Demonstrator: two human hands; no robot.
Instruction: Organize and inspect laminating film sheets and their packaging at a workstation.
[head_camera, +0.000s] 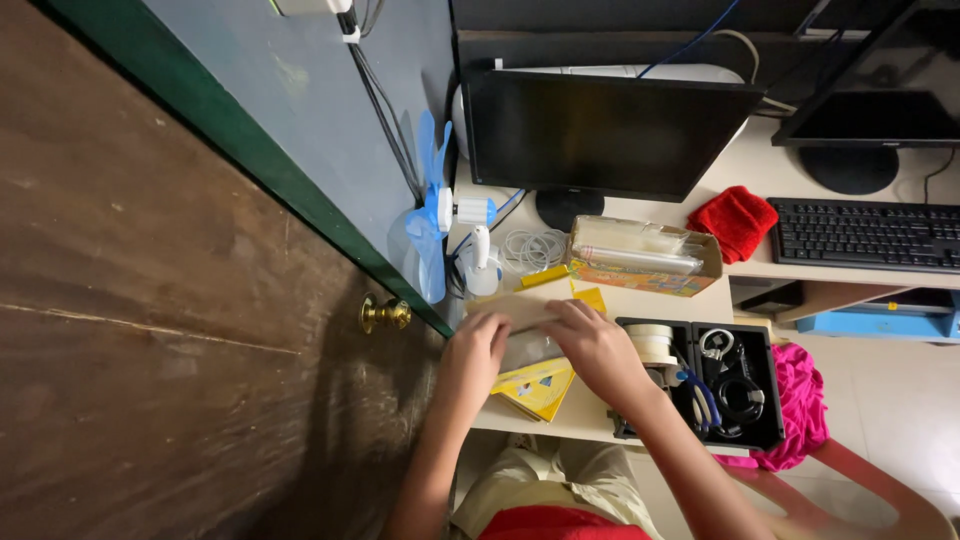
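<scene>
Both hands rest on a flat clear plastic sleeve (525, 345) at the near edge of the bench (640, 300). The left hand (478, 345) lies palm down with fingers curled over the sleeve's left end; the right hand (590, 340) presses on its right end with fingers bent. Whether either hand pinches the sleeve or only bears on it cannot be told, since the fingertips are hidden. By judgement, the step in hand is flattening or steadying the sleeve against the bench; a next move would call for a firm hold on one end while the other end is worked, because the thin film looks slippery and apt to shift. The sleeve is pale, glossy and roughly rectangular, and it partly covers a yellow printed packet (540, 388) that juts out below toward the person. A small yellow card (590, 298) shows just beyond the right hand. To the right sits a black compartment tray (765, 385) holding a tape roll (652, 343) and coiled cables (738, 385). Farther back stand an open cardboard box (645, 258) of clear bags, a blue desk fan (432, 210), a dark monitor (600, 130), a red cloth (733, 220) and a black keyboard (865, 232). A pink cloth (805, 400) hangs beside the tray.
</scene>
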